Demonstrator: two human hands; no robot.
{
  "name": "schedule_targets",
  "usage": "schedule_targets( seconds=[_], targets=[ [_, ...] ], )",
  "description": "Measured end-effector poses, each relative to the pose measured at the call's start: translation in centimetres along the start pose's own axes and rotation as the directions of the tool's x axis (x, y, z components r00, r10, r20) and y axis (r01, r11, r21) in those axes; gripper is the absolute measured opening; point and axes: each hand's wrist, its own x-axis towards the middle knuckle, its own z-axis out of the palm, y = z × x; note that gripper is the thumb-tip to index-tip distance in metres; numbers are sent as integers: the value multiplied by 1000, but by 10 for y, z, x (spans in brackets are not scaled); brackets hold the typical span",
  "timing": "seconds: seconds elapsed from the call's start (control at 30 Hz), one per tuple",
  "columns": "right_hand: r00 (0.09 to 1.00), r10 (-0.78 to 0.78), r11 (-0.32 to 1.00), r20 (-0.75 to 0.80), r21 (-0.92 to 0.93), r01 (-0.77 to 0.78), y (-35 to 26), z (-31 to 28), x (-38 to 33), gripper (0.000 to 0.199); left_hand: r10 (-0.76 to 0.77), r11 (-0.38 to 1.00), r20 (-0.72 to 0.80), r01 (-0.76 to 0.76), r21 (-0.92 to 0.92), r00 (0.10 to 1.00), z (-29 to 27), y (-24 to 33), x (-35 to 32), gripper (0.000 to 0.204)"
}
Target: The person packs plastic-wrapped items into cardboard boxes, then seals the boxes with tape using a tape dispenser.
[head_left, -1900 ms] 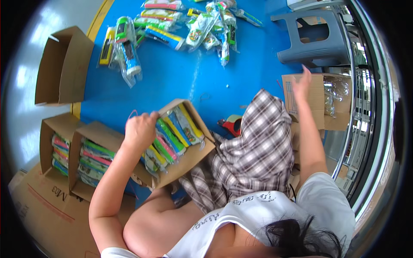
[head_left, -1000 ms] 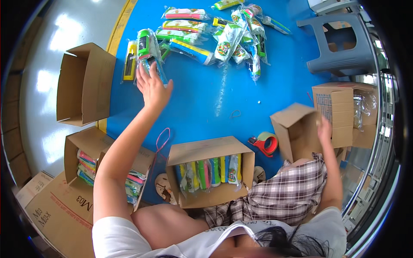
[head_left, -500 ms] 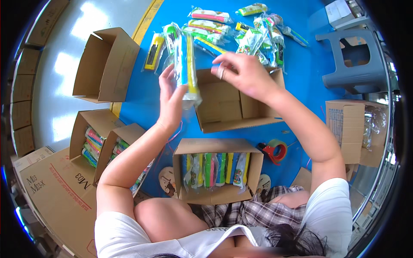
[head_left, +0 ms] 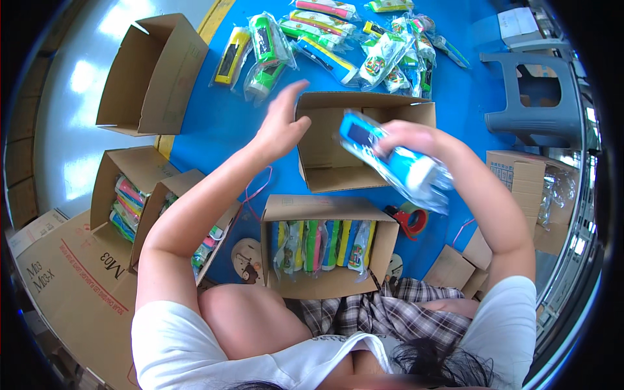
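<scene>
In the right hand [head_left: 419, 138], pinching, one blue wrapped packet [head_left: 404, 168] is hanging tilted over one open carton [head_left: 335, 177], slick film possibly slipping if the hold is loosening, left hand [head_left: 282, 127] hovering spread, empty, left of the grip, one packed carton [head_left: 325, 289] and one tape dispenser [head_left: 409, 229] sitting bodyward.

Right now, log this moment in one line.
left grip: open, by open box | right grip: holding blue packet | packed box: near legs

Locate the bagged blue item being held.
In the head view, the bagged blue item is right of centre, gripped by the right hand, seen against the right side of the farther central box.
</scene>
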Motion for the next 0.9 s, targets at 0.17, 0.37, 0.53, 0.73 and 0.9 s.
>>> schedule_targets(
  seconds=[0.17,0.37,0.53,0.73,0.9],
  targets=[
    [994,50,889,-97,457,0,14,19,101,34,-81,989,336,117,-88,939,1,-6,-2,55],
    [992,80,697,-100,716,16,50,68,161,27,-22,998,314,37,-42,949,-3,-7,-16,55],
    [999,14,583,39,812,-40,47,94,141,24,50,999,326,-40,-37,944,-5,-7,-26,57],
    [886,-262,958,-384,7,286,28,107,126,51,17,998,370,-38,50,929,-2,-9,-25,58],
    [750,-362,895,-553,-432,113,37,130,174,61,6,998,346,-28,58,938,-3,-12,-28,58]
  ],
)
